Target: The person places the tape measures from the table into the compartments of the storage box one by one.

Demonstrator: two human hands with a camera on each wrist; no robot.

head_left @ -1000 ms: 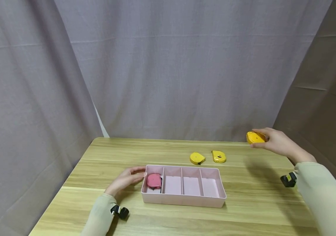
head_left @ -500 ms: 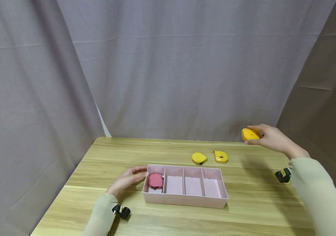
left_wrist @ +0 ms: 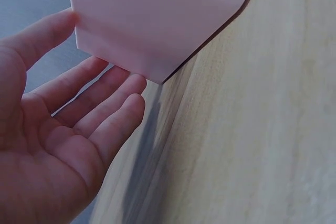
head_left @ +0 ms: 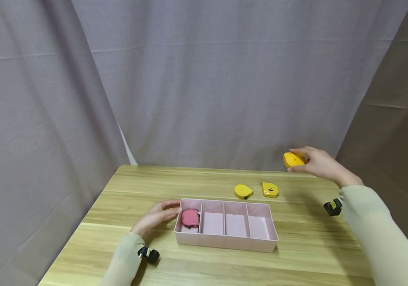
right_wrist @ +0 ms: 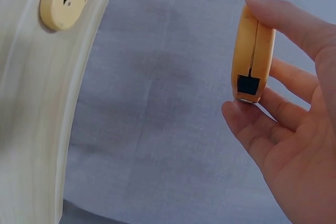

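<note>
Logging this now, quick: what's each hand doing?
Left hand: open, straight fingers against the tray end.
Right hand: closed, pinching a yellow tape measure above the table.

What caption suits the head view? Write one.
Right hand holds a yellow tape measure above the table; left hand steadies the pink tray.

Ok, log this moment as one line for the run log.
left hand: open, against pink tray end | right hand: holds yellow tape measure above table | tray: pink tape measure in leftmost slot
</note>
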